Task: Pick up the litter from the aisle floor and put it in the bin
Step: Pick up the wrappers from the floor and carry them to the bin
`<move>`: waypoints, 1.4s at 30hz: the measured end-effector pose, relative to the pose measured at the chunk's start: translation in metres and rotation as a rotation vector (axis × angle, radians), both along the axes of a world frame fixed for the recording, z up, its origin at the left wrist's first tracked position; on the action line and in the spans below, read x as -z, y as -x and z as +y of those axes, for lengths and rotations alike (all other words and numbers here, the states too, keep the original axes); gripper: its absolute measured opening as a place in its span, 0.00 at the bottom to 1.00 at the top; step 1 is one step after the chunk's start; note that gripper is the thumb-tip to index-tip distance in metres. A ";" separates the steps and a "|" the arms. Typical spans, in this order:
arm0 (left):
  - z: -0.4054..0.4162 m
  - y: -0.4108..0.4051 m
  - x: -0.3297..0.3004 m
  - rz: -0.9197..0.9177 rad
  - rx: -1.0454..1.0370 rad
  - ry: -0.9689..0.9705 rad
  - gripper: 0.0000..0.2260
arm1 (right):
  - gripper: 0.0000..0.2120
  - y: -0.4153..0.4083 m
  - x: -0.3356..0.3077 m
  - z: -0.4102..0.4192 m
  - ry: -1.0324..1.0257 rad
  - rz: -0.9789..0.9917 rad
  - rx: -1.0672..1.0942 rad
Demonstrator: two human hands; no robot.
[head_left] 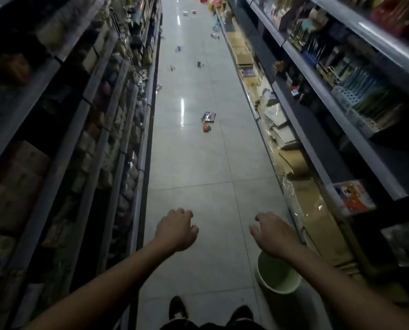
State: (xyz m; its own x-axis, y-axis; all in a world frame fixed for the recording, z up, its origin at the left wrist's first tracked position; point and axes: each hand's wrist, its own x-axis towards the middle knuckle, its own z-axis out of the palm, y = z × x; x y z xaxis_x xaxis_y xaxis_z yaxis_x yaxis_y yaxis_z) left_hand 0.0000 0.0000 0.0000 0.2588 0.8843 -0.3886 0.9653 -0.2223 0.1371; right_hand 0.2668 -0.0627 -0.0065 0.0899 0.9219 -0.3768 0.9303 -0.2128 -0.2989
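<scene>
Both hands, left hand [176, 228] and right hand [273, 233], hang loosely curled, holding nothing; silver wrapper [208, 116] print is perhaps too blurred to read.

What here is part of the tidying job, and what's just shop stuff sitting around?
Job:
silver foil wrapper
small orange-red scrap
small scattered litter further down the aisle
pale green round bin
both empty hands, left, right

Just there:
stocked left shelves
stocked right shelves
</scene>
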 end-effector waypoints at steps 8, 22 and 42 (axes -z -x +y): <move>0.009 -0.021 0.010 -0.028 -0.111 0.019 0.22 | 0.23 -0.033 0.011 0.009 0.025 0.076 0.012; 0.096 -0.006 0.011 -0.094 -0.208 -0.041 0.21 | 0.24 -0.017 0.024 0.131 0.033 0.063 -0.083; 0.409 0.017 0.015 -0.199 -0.107 -0.058 0.19 | 0.24 0.021 0.018 0.406 0.063 0.017 0.079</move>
State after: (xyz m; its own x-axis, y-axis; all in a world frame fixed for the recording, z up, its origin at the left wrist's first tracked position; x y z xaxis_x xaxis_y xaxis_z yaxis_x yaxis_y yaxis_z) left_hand -0.0167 0.4091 -0.0145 0.2287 0.9303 -0.2866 0.9389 -0.1331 0.3174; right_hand 0.2458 0.3431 -0.0247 0.1544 0.8867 -0.4357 0.9046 -0.3043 -0.2986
